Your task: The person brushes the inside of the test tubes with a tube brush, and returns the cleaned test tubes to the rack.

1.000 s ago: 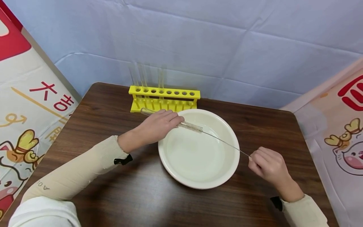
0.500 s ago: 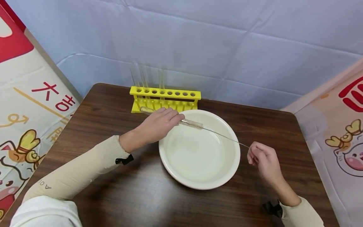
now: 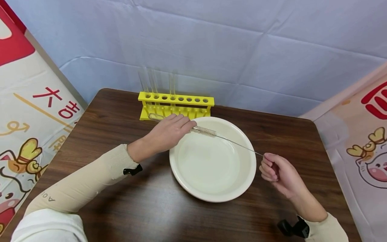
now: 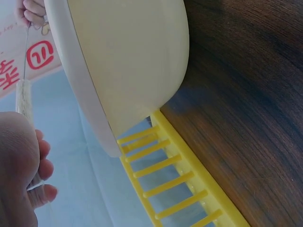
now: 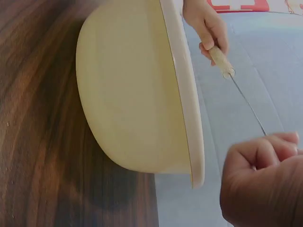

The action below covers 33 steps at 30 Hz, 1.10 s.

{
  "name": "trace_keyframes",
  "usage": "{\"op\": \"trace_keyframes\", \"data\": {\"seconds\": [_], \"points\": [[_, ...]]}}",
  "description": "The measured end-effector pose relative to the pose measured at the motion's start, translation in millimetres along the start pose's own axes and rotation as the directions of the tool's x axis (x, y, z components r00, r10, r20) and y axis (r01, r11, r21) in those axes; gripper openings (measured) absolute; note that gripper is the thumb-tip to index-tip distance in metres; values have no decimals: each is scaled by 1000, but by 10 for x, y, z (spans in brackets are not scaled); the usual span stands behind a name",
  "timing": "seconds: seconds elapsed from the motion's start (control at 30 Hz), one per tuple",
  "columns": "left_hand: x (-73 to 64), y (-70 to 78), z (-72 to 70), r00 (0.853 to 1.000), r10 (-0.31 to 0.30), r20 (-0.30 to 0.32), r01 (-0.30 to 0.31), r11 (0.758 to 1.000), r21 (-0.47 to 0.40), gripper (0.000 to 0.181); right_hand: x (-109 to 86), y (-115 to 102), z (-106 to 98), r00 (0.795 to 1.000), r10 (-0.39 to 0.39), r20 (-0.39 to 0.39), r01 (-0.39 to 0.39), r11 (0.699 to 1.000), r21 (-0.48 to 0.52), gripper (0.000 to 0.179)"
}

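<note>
My left hand [image 3: 167, 132] grips a clear glass test tube [image 3: 208, 131], tilted over the far left rim of a white basin [image 3: 212, 197]. Inside the tube's mouth sits the bristle end of a test tube brush, its thin wire handle [image 3: 239, 145] running out to the right. At that wire's end my right hand [image 3: 282, 174] pinches the handle between thumb and finger, just beyond the basin's right rim. In the right wrist view the brush wire [image 5: 248, 104] enters the tube's open end [image 5: 222, 62]. Fingers of the left hand cover the tube's middle.
Behind the basin stands a yellow test tube rack [image 3: 193, 99] with three upright glass tubes [image 3: 172, 84] toward its left. The dark wooden table [image 3: 169, 218] backs onto a pale cloth [image 3: 193, 43]. Printed panels [image 3: 362, 141] flank both sides.
My right hand has turned over and shifted its hold on the brush handle, moving slightly left toward the basin. The left hand and test tube have stayed almost still.
</note>
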<state>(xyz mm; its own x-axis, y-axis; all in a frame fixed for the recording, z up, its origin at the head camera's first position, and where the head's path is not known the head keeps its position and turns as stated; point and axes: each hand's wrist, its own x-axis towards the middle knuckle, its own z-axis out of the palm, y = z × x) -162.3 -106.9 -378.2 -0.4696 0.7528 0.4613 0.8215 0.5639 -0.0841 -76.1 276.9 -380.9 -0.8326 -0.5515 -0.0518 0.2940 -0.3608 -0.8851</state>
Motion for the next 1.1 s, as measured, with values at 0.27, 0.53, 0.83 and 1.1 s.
{"op": "trace_keyframes", "data": {"seconds": [0.27, 0.53, 0.83, 1.1], "points": [[9, -17, -16, 999, -1, 44, 2, 1000, -24, 26, -8, -19, 18, 979, -186, -81, 165, 963, -212, 40], [29, -48, -43, 1000, 11, 28, -11, 1000, -29, 25, -37, 13, -135, 890, -456, -18, 408, 814, -414, 39], [-6, -65, -37, 999, 14, 44, -13, 1000, -27, 24, -109, 76, -348, 793, -606, 66, 475, 547, -689, 33], [-32, -69, -43, 998, 14, 58, -12, 999, -38, 25, -205, -14, -353, 731, -664, 160, 273, 69, -960, 25]]}}
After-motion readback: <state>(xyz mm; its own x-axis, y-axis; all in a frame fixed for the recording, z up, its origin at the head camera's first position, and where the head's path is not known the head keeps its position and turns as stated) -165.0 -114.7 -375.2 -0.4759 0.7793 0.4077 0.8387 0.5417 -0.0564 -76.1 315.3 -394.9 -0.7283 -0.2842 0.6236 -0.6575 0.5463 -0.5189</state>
